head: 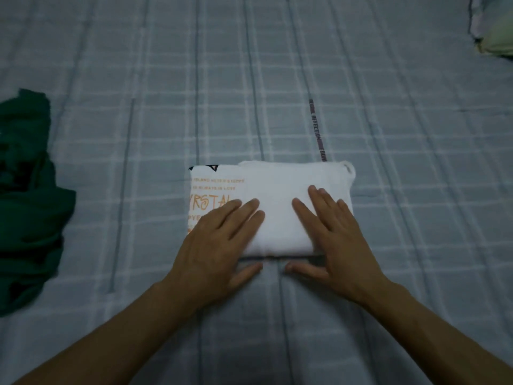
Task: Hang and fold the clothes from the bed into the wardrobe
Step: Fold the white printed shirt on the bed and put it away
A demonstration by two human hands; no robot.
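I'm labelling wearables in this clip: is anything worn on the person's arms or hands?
Nothing visible. The left hand and right hand are bare, with no gloves, rings, watch or bracelets showing, and both forearms are uncovered to the frame's bottom edge; no sleeves appear.

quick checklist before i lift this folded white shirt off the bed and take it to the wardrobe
1. Folded white shirt with orange lettering is a compact rectangle: ok.
2. Left hand lies flat on it, fingers straight: ok.
3. Right hand lies flat on it: ok.
4. Either hand gripping it for the lift: not ok.
5. Crumpled dark green garment lies apart from the shirt: ok.
6. Wardrobe ready: cannot tell, out of view.
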